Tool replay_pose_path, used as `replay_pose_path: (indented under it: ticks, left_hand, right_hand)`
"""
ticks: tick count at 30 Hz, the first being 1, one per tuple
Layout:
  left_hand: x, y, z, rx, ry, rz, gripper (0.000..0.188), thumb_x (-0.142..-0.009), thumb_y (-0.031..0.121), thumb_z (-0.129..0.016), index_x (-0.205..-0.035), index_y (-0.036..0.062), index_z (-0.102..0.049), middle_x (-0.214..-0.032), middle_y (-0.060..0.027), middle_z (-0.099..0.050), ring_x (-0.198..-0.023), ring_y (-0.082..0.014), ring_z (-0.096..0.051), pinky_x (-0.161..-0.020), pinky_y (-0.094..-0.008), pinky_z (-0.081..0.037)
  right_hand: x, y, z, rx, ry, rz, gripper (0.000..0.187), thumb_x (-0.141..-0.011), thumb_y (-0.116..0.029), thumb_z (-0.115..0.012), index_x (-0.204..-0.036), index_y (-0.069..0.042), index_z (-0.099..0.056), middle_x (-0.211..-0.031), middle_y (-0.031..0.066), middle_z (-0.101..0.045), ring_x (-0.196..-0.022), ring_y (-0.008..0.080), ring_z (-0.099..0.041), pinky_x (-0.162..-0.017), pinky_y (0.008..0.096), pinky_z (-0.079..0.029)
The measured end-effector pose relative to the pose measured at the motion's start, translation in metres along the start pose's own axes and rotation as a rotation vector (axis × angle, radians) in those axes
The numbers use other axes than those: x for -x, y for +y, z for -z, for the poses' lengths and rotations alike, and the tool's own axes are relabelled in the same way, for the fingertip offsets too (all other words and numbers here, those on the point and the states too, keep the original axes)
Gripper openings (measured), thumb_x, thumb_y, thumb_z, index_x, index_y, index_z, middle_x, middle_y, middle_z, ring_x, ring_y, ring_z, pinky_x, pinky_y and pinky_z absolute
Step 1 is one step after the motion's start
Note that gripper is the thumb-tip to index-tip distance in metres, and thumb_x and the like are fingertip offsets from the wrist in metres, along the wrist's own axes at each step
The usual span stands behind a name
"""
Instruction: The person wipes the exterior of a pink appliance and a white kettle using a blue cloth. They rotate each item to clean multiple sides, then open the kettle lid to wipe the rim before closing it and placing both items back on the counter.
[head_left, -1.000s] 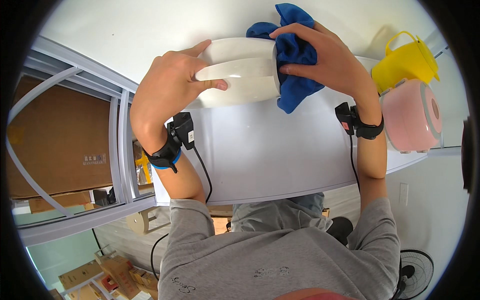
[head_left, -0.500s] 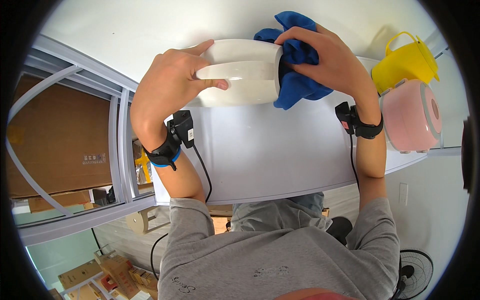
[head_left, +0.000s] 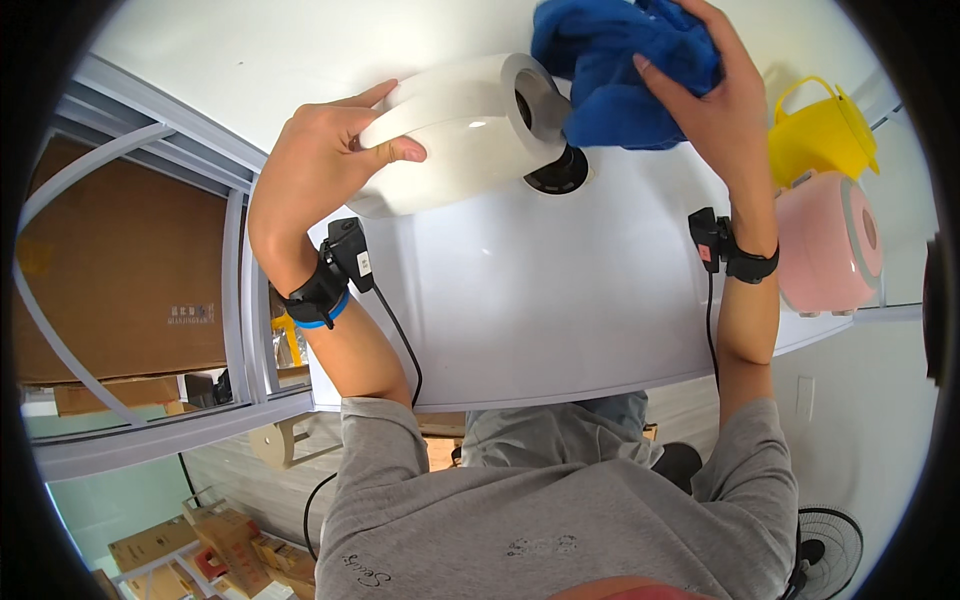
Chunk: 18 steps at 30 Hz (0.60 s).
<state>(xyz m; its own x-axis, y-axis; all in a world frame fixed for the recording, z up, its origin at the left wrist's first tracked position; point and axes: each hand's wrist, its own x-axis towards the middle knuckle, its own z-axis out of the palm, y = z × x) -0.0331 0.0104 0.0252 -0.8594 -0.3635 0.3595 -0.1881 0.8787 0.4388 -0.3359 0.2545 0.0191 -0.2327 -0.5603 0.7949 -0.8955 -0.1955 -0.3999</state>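
My left hand (head_left: 325, 150) grips the handle of a white kettle-like jug (head_left: 455, 150) with its thumb and fingers. The jug is tilted on its side, and its right end shows a grey ring round a dark opening. Up and to the right of that end, my right hand (head_left: 715, 105) is closed on a bunched blue cloth (head_left: 625, 75), whose lower edge lies close beside the ring. Beneath the jug's right end sits a round black piece (head_left: 560, 174) on the white table (head_left: 500, 310); the jug partly hides it.
At the right stand a yellow pitcher (head_left: 825, 135) and a pink rounded appliance (head_left: 825, 245). A grey metal frame (head_left: 238, 290) borders the table's left side, with a brown carton (head_left: 120, 260) behind it. Cables run from both wrist straps.
The blue cloth has come away from the jug's right end, up and right with my right hand. The jug has tilted, its right end turning toward view, and the black piece now shows.
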Motion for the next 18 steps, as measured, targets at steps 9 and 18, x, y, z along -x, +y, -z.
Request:
replay_pose_path:
  ticks: [9, 18]
  left_hand:
    - [-0.002, 0.007, -0.003, -0.069, 0.009, 0.045, 0.047, -0.088, 0.042, -0.096, -0.088, -0.0024, -0.081, -0.135, -0.0138, -0.080, -0.053, -0.0257, -0.040, -0.053, -0.0389, -0.039]
    - [-0.008, 0.023, -0.002, -0.189, -0.095, 0.113, 0.042, -0.090, 0.037, -0.094, -0.106, -0.0009, -0.087, -0.150, -0.0098, -0.076, -0.059, -0.0165, -0.039, -0.058, -0.0340, -0.044]
  right_hand:
    - [0.023, -0.016, -0.046, -0.257, -0.315, 0.023, 0.106, -0.082, -0.028, -0.104, -0.173, -0.027, -0.049, -0.165, 0.0108, -0.051, -0.148, 0.0360, -0.058, -0.124, 0.0450, -0.051]
    - [0.030, -0.034, -0.044, -0.133, -0.486, -0.097, 0.129, -0.069, -0.021, -0.105, -0.178, -0.038, -0.037, -0.179, 0.0157, -0.041, -0.156, 0.0470, -0.053, -0.122, 0.0515, -0.054]
